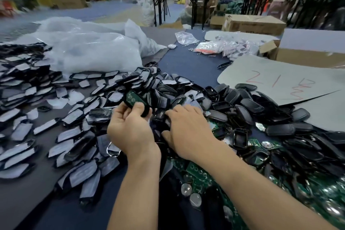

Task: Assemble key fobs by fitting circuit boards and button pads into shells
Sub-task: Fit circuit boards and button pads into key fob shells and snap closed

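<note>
Head-camera view: your left hand (130,129) grips a shell (145,111) holding a green circuit board (133,97), your right hand (186,129) resting loose-fingered on piled shells (242,102).

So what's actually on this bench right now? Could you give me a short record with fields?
Held: half-built fob, a green board showing in a black shell, gripped by the left hand
Other hand: right hand palm down on the heap, fingertips hidden, grip unclear
Right side: pile of black shells
Near edge: loose green boards
Left side: flat pale-faced pieces
Behind: plastic bags; cardboard sheet with red marks
</note>
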